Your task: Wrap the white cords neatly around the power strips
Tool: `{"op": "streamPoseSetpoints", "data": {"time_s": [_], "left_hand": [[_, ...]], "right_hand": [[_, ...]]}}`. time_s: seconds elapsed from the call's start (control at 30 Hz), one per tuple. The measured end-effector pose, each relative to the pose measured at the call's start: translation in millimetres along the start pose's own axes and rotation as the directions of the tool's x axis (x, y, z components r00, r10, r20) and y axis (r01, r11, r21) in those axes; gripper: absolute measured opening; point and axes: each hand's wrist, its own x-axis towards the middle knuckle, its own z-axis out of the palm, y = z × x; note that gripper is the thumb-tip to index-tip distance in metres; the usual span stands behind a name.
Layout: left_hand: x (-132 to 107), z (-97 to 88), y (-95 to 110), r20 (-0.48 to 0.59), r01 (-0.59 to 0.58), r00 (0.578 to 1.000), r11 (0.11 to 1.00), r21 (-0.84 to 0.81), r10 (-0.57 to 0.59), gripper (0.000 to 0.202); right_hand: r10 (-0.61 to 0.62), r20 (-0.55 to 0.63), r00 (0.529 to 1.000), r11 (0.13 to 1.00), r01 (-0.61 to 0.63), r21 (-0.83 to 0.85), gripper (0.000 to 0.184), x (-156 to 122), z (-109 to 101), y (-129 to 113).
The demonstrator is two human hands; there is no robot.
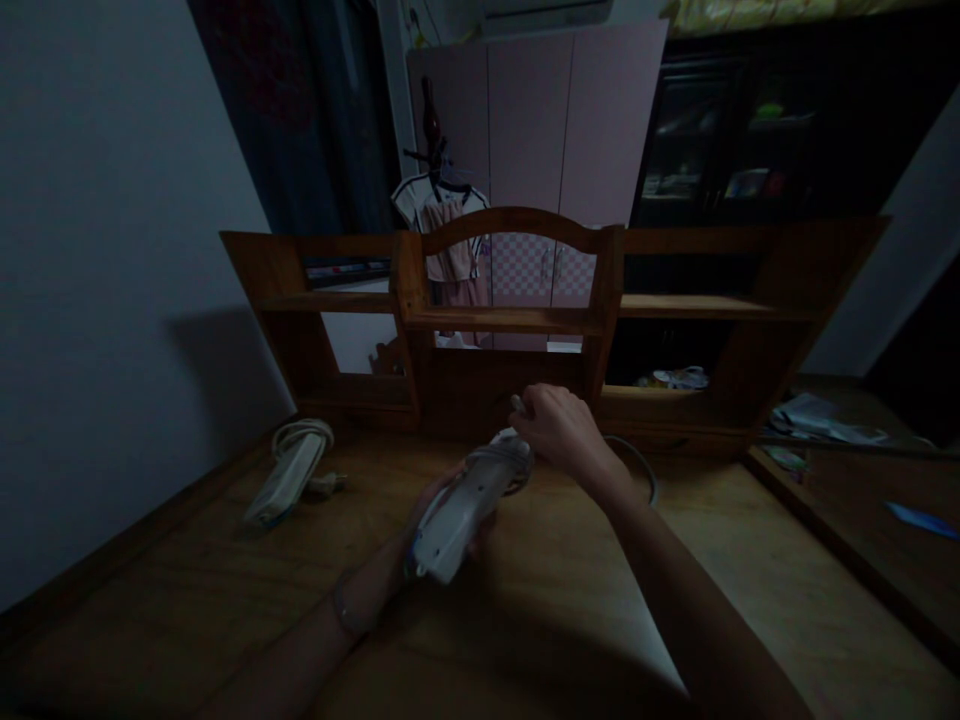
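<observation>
In the head view, my left hand [431,497] is closed around a white power strip [469,515], held tilted above the wooden desk. Grey-white cord [499,457] is wound about the strip's far end. My right hand [559,428] is closed on part of the cord just beyond that end, and a short piece sticks out past its fingers. Behind my right wrist, a loose loop of cable [646,468] curves over the desk. To the left lies a second power strip [289,470], its cord coiled at the far end and its plug [328,484] beside it.
A wooden shelf unit [514,320] with several compartments stands along the back of the desk [555,620]. White cables or bags [679,378] sit in its right compartment. Papers [821,420] and a blue item [921,519] lie on a surface at right. A wall borders the left.
</observation>
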Motion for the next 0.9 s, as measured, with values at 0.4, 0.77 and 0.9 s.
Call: {"op": "streamPoseSetpoints", "data": {"time_s": [0.4,0.77,0.9], "left_hand": [[-7.6,19.8,-6.6,-0.007,-0.103,0.995,0.994,0.026,0.103,0.049],[-29.7,32.0,-10.7,-0.008,0.292,0.955,0.930,0.224,-0.297,0.057],[-32.4,33.3,-12.6,-0.015,0.261,0.965,0.946,0.195,-0.263,0.053]], "right_hand": [[0.286,0.086,0.954,0.956,-0.290,0.041,0.025,7.9,-6.9,69.0],[0.412,-0.131,0.902,0.901,-0.381,0.208,0.034,12.0,-3.0,106.9],[0.467,-0.138,0.873,0.797,-0.348,0.494,0.032,14.2,-11.3,107.1]]}}
